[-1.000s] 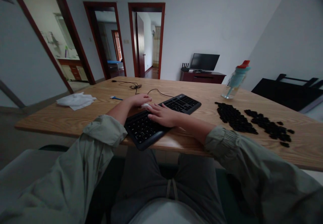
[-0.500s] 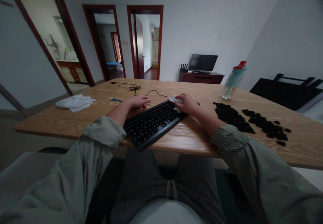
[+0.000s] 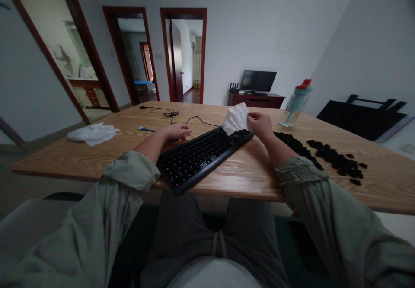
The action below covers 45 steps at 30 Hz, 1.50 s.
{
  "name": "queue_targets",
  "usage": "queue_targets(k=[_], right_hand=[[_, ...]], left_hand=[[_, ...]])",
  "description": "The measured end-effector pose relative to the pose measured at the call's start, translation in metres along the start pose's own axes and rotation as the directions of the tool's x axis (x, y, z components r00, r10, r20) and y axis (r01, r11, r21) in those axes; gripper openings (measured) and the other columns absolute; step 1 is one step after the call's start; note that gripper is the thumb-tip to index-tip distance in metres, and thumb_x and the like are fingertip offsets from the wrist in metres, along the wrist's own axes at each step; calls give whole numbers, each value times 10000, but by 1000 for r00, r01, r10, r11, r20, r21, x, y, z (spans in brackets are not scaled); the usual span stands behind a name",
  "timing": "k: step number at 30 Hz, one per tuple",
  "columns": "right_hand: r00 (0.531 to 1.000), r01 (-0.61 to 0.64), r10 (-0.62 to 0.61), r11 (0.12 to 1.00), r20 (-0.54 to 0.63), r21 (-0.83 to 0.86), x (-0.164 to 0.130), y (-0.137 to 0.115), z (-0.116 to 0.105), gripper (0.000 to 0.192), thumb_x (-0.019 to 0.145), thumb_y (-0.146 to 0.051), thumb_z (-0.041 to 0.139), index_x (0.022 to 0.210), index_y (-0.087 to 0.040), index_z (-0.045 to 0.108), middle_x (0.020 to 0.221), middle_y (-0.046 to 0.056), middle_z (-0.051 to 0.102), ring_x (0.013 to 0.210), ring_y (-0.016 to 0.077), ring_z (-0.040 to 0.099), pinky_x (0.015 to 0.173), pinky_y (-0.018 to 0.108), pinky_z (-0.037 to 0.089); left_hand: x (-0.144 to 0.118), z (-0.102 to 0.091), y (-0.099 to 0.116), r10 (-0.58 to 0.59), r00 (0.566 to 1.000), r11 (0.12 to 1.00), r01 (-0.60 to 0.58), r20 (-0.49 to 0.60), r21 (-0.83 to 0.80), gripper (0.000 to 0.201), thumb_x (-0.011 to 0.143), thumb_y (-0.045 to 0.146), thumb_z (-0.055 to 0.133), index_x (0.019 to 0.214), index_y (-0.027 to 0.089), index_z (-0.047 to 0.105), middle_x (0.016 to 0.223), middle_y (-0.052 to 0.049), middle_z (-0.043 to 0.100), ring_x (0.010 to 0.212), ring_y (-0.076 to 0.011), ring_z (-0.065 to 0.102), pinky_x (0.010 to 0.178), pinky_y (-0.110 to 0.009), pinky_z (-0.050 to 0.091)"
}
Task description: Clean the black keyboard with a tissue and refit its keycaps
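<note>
Right hand (image 3: 260, 125) fingers pinch white tissue (image 3: 236, 118) above keyboard (image 3: 202, 152) far right end; left hand (image 3: 177, 131) loosely curled, resting on worktop (image 3: 246, 173).

Black keys, white wipe, pale wood

The keyboard (image 3: 201, 155) is black; the wipe (image 3: 236, 118) white; the table (image 3: 246, 175) light wood with grain streaks; loose keycaps (image 3: 327, 158) black; the bottle (image 3: 295, 104) teal with a red cap; sleeves (image 3: 129, 180) grey-green.

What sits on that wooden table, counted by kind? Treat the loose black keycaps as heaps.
Keyboard: 1
White tissues: 2, one in the right hand at, one lying at
Bottle: 1
Keycap heaps: 2
Blue tool: 1
Total: 7
</note>
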State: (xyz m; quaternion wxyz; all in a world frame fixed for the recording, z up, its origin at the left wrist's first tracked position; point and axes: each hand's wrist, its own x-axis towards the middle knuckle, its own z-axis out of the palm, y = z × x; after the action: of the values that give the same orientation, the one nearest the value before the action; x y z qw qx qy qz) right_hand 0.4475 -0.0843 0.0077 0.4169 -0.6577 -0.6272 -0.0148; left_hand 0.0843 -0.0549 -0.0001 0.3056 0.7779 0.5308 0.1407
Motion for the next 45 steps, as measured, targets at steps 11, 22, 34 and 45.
queue_targets(k=[11, 22, 34, 45], right_hand=[[856, 257, -87, 928, 510, -272, -9, -2, 43, 654, 954, -479, 349, 1456, -64, 407, 1521, 185, 356, 1436, 316, 271, 1169, 445, 214], [543, 638, -532, 765, 650, 93, -107, -120, 37, 908, 906, -723, 217, 1528, -61, 246, 1561, 199, 238, 1459, 331, 198, 1182, 493, 157], [214, 711, -835, 489, 506, 505, -162, -169, 19, 809, 947, -653, 277, 1488, -54, 337, 1520, 191, 346, 1441, 282, 272, 1180, 437, 187], [663, 499, -275, 855, 696, -138, -33, -23, 35, 838, 917, -684, 174, 1556, -141, 181, 1594, 115, 187, 1478, 281, 142, 1195, 482, 119]], left_hand=[[-2, -1, 4, -14, 1000, 1000, 14, 8, 21, 365, 866, 461, 526, 1058, 155, 579, 799, -40, 588, 543, -108, 462, 507, -247, 365], [2, -3, 4, 45, 999, 997, -44, -15, 60, 320, 812, 405, 583, 982, 140, 636, 824, -52, 629, 634, -132, 515, 568, -245, 393], [-4, 1, 3, -7, 1000, 998, 5, -21, -67, 348, 851, 452, 559, 1033, 157, 599, 771, -34, 596, 554, -104, 453, 500, -223, 341], [-2, -1, 2, 4, 1000, 1000, -4, 3, -3, 359, 827, 471, 578, 1019, 169, 597, 777, -35, 587, 536, -104, 454, 494, -235, 347]])
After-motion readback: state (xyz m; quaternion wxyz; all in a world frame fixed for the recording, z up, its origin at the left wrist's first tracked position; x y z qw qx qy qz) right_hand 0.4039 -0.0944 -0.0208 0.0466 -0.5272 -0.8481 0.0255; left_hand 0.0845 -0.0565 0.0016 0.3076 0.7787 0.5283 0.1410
